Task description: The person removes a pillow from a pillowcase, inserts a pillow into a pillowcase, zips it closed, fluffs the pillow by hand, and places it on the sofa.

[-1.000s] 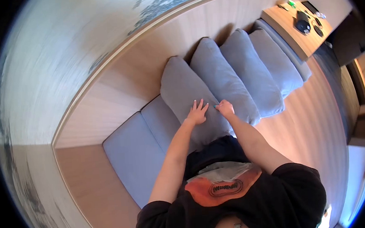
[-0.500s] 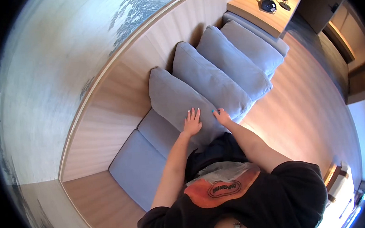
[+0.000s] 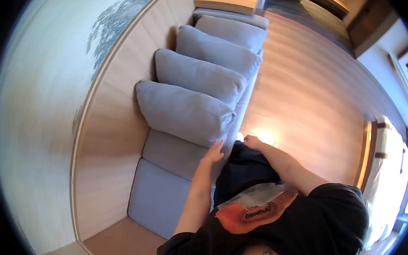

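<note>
Several grey-blue cushions stand in a row on the sofa seat; the nearest cushion (image 3: 182, 111) leans just beyond my hands. My left hand (image 3: 214, 152) is over the seat at that cushion's lower edge, fingers apart and pointing forward, holding nothing; whether it touches the cushion is unclear. To the right, my right hand (image 3: 252, 142) is beside my dark trousers, past the sofa's front edge, its fingers curled together. Anything inside those fingers is too small to make out. Behind the nearest cushion stands a second cushion (image 3: 198, 74).
Seat pads (image 3: 159, 195) continue toward the lower left, beside a wooden backboard (image 3: 114, 151). A wooden table (image 3: 229, 2) with a dark object stands at the sofa's far end. Wood floor (image 3: 304, 88) lies to the right, with a white-covered piece of furniture (image 3: 386, 172) beyond.
The view has turned right, shifting the cushions leftward. Both hands have come away from the face of the nearest cushion, the right one now beyond the sofa edge. The cushion stands clear of my lap.
</note>
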`<state>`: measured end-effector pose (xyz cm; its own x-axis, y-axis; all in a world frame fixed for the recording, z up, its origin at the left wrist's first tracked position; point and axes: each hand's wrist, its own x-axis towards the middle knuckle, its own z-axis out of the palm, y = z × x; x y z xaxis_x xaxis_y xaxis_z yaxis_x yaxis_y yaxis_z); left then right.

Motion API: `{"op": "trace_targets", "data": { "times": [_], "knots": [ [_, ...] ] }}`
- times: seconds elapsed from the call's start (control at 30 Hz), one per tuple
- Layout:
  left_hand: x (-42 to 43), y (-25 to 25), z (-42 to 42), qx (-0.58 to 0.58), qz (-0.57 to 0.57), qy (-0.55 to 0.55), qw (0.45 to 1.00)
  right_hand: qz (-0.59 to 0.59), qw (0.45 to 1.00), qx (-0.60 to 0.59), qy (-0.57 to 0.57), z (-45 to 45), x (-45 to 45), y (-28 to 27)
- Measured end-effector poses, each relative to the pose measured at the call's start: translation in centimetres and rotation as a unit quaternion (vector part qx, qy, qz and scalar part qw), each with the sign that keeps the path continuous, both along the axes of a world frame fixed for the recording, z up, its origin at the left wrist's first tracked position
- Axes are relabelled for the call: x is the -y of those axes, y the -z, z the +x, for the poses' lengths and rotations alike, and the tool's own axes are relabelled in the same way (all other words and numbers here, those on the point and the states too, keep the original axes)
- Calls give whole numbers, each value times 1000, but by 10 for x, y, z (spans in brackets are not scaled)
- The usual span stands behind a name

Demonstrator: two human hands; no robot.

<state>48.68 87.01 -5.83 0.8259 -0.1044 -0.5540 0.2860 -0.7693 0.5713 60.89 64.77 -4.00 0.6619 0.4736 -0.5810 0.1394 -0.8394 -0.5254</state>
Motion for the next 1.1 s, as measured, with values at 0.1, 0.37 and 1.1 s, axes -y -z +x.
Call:
{"op": "trace_targets", "data": {
  "times": [0.1, 0.37, 1.1],
  "knots": [
    [42, -12, 3, -17, -20, 6, 1000, -28, 999, -24, -22, -29, 43, 6],
    [103, -36, 25, 9, 45, 113, 993, -16, 996, 6, 89, -50, 116, 7],
    [291, -68, 197, 60, 254, 41, 965, 83, 959, 69, 263, 66, 351, -5]
  ]
}}
